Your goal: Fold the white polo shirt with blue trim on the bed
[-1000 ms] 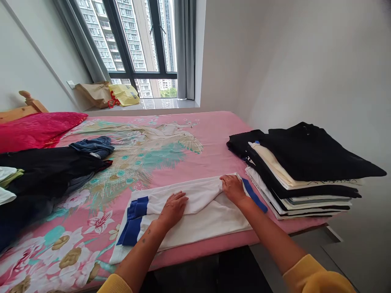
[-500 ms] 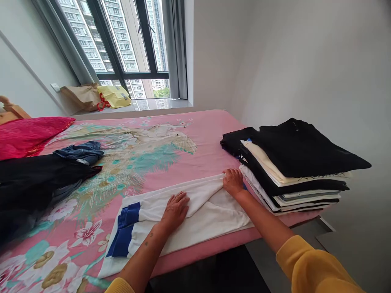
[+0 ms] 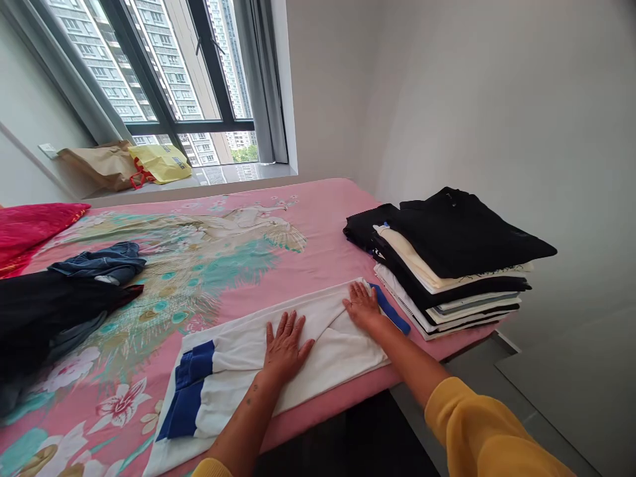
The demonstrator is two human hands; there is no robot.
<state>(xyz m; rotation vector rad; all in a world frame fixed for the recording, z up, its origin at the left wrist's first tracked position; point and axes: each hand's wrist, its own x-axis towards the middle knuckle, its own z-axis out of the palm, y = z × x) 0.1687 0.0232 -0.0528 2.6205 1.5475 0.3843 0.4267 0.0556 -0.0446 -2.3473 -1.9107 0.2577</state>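
A white garment with blue bands lies folded into a long strip along the front edge of the bed. My left hand rests flat on its middle, fingers spread. Near the garment's right end, my right hand is laid on the cloth with its fingers apart. A blue band shows at each end of the strip. Just beyond my right hand stands a stack of folded clothes, black on top with white, cream and grey layers below.
Pink flowered bedding covers the bed. Dark clothes and blue denim are heaped at the left, by a red pillow. A brown paper bag and a yellow bag sit on the windowsill.
My right hand has moved from the garment's far right corner to lie flat on it, and the blue band at that end now shows. My left hand's fingers have spread. The view has shifted right.
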